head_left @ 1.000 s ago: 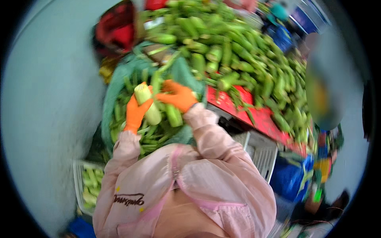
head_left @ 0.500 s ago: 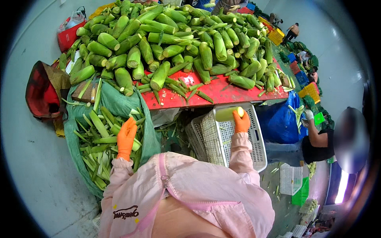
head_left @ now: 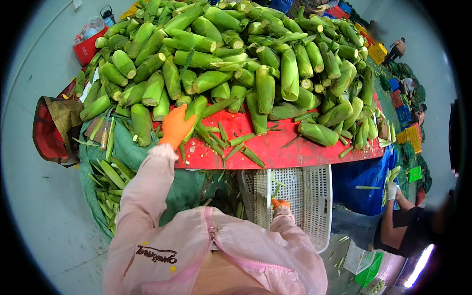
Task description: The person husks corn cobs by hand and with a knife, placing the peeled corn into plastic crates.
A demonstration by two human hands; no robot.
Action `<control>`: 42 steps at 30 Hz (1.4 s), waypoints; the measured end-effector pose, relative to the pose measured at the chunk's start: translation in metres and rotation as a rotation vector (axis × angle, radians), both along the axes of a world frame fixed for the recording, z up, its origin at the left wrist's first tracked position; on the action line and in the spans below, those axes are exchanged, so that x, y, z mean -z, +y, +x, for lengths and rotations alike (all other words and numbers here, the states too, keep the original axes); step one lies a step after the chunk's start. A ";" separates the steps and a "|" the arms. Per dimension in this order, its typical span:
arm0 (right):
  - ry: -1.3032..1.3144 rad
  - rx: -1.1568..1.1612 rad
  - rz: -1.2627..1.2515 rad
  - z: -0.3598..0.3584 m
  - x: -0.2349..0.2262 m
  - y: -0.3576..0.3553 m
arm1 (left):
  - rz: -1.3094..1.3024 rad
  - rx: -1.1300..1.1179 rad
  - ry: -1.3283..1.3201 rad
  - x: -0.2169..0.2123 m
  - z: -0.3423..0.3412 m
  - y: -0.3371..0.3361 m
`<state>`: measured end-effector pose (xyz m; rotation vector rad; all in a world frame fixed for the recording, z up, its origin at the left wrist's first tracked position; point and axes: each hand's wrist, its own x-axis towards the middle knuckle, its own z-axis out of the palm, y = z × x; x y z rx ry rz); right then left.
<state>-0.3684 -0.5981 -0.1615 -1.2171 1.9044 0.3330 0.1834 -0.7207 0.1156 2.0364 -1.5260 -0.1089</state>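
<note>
A green-husked corn ear (head_left: 195, 109) lies tilted at the near edge of the heap on the red worktop (head_left: 275, 147), under the orange-gloved left hand (head_left: 176, 126), touching neighbouring ears.

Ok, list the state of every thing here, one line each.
Left hand: orange-gloved, laid on a corn ear at the pile's edge.
Right hand: orange-gloved, down in the crate, mostly hidden.
Corn pile: heaped high, ears in green husks.
Table: red, strewn with husk scraps.
Crate: white, contents unclear.
Green sack: open, holding husk leaves.
</note>
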 end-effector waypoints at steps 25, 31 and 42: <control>-1.418 -0.394 -0.098 0.430 -0.388 0.014 | -0.442 -0.076 0.187 -0.079 0.012 0.264; -1.410 -0.546 0.069 0.471 -0.389 0.075 | -0.439 -0.193 0.109 -0.078 0.036 0.350; -1.446 -0.602 0.113 0.514 -0.387 0.144 | -0.431 -0.440 0.096 -0.069 0.052 0.422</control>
